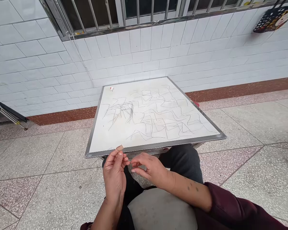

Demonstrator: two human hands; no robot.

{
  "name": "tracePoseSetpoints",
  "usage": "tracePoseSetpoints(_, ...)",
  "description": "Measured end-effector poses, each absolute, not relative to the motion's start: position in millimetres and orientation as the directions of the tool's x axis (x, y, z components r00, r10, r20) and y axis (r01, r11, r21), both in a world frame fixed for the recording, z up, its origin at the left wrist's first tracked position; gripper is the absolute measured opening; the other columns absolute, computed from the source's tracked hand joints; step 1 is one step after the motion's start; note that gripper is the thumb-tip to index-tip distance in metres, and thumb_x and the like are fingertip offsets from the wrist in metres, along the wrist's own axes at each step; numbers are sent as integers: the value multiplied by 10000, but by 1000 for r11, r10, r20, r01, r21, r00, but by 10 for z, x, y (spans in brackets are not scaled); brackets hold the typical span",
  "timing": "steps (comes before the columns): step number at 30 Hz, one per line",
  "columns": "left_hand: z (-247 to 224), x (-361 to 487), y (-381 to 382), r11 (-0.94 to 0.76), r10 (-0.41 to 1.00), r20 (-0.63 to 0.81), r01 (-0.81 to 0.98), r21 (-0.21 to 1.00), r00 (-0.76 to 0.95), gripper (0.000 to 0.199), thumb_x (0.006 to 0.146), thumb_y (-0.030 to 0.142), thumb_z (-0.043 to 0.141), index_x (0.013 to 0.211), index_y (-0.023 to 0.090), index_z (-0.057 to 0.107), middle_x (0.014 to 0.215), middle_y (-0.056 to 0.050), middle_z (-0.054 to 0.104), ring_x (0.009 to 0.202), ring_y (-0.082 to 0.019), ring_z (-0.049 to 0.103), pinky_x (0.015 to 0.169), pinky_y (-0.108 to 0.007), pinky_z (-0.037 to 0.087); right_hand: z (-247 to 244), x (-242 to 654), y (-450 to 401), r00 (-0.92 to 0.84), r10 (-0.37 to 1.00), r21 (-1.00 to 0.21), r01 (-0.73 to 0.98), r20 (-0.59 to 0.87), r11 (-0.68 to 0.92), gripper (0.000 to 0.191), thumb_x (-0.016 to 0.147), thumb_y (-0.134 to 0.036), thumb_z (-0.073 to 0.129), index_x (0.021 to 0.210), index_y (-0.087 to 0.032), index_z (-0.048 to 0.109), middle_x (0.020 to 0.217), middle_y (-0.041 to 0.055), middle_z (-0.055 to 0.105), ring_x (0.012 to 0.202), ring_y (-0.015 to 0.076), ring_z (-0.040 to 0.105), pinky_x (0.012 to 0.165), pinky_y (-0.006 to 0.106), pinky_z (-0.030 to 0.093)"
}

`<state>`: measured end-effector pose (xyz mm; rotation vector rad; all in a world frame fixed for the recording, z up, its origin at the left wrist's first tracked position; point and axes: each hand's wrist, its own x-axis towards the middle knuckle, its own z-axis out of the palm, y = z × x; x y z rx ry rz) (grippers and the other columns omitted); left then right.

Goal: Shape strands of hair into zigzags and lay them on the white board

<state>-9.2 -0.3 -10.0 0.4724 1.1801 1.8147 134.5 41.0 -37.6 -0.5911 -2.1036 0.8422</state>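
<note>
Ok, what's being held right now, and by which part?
A thin, pale, curved, wire-like strand, pinched partway along by the left hand, between thumb and fingers; whether the right hand also grips its end cannot be told.

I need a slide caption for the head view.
Left hand pinches a strand, right hand close, before a table of thin strands.

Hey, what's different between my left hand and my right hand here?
Your left hand points toward the table, while your right hand points leftward. The left pinches a thin wire; the right's fingers are beside it, grip unclear. The left has a tan piece at its fingertips; the right shows none. Both are bare-skinned.
</note>
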Motion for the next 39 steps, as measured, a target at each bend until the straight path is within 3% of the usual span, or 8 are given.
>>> tracePoseSetpoints(5,-91,-74,-8,-171,848,-97,-443,880,-521,265,721,308,815,932,173,726,719,5,660,645,-98,607,588,-196,511,-334,1325,376,-569,659,-731,141,492,668,151,964,-204,482,1034,-211,615,899,44,694,828,169,602,767,307,493)
tracePoseSetpoints(13,-60,-62,-23,-159,819,-79,-358,920,-569,261,690,321,825,872,163,724,745,-6,676,616,-102,597,557,-211,514,-405,1320,398,-580,568,-549,234,584,803,246,1015,-231,396,1002,-208,641,808,49,677,725,178,546,670,307,474)
tracePoseSetpoints(23,-31,-70,-57,-108,855,-94,-354,929,-510,310,672,288,843,930,182,709,755,29,639,629,-87,601,623,-209,531,-407,1313,401,-520,674,-736,121,524,666,245,1012,-337,455,964,-215,662,763,21,685,725,165,530,712,299,468)
tracePoseSetpoints(30,-1,-84,-130,-78,903,-17,-203,976,-429,433,706,284,820,1106,206,673,739,24,660,655,-102,596,684,-218,520,-374,1363,389,-544,645,-668,193,536,718,294,1030,-334,396,987,-219,663,800,32,684,727,157,577,683,278,487)
tracePoseSetpoints(35,-18,-102,-141,-71,901,-6,-161,984,-434,377,729,290,801,1076,202,685,656,47,616,609,-103,598,657,-219,526,-395,1360,381,-557,589,-565,241,585,789,275,1021,-283,411,974,-221,675,764,34,660,695,156,581,616,267,484)
tracePoseSetpoints(39,-33,-105,-157,-68,885,7,-115,991,-465,340,735,286,800,1047,210,688,666,50,617,603,-97,603,639,-206,524,-397,1369,387,-557,585,-586,203,589,784,249,1017,-279,429,980,-222,668,808,38,664,735,154,594,664,266,505)
